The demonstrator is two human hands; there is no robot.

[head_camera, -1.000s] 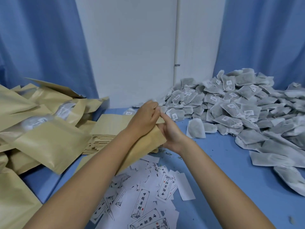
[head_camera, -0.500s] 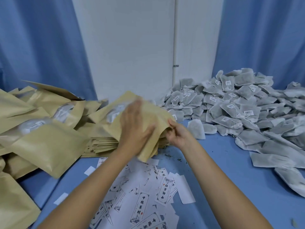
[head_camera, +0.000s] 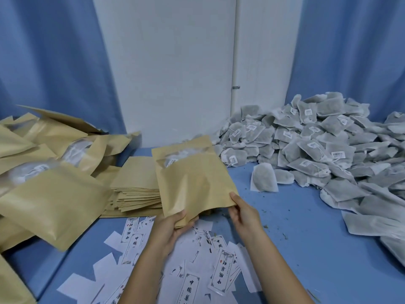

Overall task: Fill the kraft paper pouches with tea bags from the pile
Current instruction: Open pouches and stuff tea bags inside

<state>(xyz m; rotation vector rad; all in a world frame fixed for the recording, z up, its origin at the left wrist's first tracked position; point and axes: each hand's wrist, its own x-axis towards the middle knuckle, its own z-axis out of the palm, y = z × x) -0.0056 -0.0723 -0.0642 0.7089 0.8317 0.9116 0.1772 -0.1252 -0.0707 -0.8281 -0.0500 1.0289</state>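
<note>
Both hands are on one kraft pouch (head_camera: 192, 178), held upright over the blue table (head_camera: 306, 227); left hand (head_camera: 173, 227) grips its bottom edge, thumb on front; right hand (head_camera: 243, 213) pinches the lower right corner; the tea bag pile (head_camera: 317, 145) sits off right; flat pouches (head_camera: 135, 187) are stacked just behind; filled pouches (head_camera: 50, 207) are heaped left.

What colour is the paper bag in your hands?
The pouch is light brown, with a see-through window near its top. The head view shows it best.
</note>
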